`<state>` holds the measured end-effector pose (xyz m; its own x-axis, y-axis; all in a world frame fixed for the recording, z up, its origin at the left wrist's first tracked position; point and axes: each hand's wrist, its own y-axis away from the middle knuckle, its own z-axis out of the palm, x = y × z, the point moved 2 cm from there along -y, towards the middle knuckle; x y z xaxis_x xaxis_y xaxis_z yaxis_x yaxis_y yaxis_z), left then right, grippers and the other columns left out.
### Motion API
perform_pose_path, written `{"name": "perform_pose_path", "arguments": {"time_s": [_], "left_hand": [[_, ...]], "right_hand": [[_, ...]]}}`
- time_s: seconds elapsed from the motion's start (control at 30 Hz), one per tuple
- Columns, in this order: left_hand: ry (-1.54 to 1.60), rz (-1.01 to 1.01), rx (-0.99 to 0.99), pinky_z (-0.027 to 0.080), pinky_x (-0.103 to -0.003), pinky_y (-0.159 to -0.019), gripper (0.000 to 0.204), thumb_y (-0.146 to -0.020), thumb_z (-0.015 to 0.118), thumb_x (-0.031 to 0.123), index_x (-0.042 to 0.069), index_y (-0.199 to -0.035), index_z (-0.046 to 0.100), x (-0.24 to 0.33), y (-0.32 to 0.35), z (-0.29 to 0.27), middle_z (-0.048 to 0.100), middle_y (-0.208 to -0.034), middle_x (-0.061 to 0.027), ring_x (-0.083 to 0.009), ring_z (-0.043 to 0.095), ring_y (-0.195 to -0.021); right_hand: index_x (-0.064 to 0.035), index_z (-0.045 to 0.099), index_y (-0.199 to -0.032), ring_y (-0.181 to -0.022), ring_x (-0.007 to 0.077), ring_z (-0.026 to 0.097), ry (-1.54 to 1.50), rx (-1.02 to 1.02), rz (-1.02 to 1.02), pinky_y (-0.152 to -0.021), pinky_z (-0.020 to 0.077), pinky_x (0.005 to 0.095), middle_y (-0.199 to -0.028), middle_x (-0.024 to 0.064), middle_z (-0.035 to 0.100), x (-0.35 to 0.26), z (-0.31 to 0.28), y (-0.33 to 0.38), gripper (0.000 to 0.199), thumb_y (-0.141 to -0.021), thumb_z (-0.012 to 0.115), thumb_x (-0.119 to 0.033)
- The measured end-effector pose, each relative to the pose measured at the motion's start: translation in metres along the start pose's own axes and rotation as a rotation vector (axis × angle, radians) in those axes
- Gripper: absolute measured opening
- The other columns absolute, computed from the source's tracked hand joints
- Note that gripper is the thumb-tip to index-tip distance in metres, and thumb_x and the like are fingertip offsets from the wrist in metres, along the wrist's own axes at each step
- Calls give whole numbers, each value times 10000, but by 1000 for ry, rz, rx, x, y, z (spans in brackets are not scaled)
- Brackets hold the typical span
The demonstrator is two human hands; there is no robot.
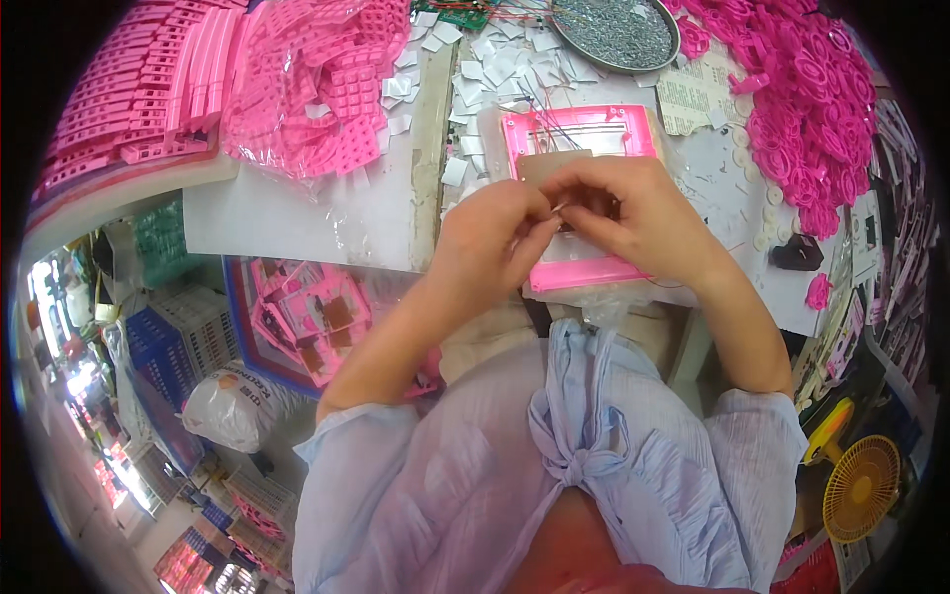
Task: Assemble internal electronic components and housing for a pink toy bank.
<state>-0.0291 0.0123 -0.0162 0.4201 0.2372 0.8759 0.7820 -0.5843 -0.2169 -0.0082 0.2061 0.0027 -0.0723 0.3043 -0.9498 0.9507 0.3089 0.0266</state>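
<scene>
— Over the middle of the worktop [297, 213], both hands meet above a pink frame [584, 134]. What lies where?

— That pink frame lies flat, its long side running away from the person, its near edge just under the wrists. A tan square card [554, 166] rests on it, right beyond the fingertips.

— And the grips?

— The left hand [490, 233] has thumb and fingers pinched together on something tiny, perhaps a thin wire end; it is too small to tell. The right hand [628, 213] is curled, its fingers closed against the left's; what it holds I cannot tell either. Both are equally near the frame, the right lying more squarely over it.

— Anything close by?

— Thin wires [554, 109] trail across the frame's far end. White paper squares [495, 64] litter the worktop beyond, with a round metal dish [616, 35] of small grey bits behind them. Pink rings [802, 109] heap up to the right, and bagged pink parts [317, 89] to the left. Nothing stands between the hands and the frame.
</scene>
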Motion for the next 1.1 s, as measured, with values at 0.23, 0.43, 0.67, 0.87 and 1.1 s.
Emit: {"name": "perform_pose_path", "arguments": {"time_s": [0.23,0.43,0.67,0.87,1.1], "left_hand": [[-246,58,64,464,-374,-838,224,-742,795,48,60,-949,707,-1,2,-1,631,-1046,-79,-247,609,-979],[-191,3,46,450,-374,-850,175,-728,788,80,74,-893,730,0,3,8,622,-1052,-89,-242,592,-964],[-209,-64,136,326,-425,-908,132,-690,756,117,121,-807,694,2,7,17,589,-1115,-60,-253,540,-1014],[-491,76,186,345,-402,-898,202,-672,720,79,112,-869,688,-5,10,12,575,-1169,-110,-241,519,-965],[-375,-33,115,313,-398,-920,160,-700,752,108,132,-853,709,11,10,7,593,-1163,-62,-227,515,-958]], "right_hand": [[-18,709,-968,-603,76,573,-2,156,123,-546,447,250,-751,37,687,4,5,14,113,-866,719,-66],[2,698,-922,-573,52,533,-94,271,152,-521,415,234,-696,8,641,7,12,23,87,-872,728,-62],[-3,690,-902,-548,36,516,-93,271,142,-501,400,226,-679,3,628,6,20,29,55,-867,723,-31],[-5,683,-884,-567,17,525,-107,334,122,-506,397,211,-707,-6,642,8,22,31,21,-869,695,3],[0,682,-879,-577,16,538,-135,346,138,-514,406,204,-732,2,662,10,23,31,21,-869,686,19]]}}
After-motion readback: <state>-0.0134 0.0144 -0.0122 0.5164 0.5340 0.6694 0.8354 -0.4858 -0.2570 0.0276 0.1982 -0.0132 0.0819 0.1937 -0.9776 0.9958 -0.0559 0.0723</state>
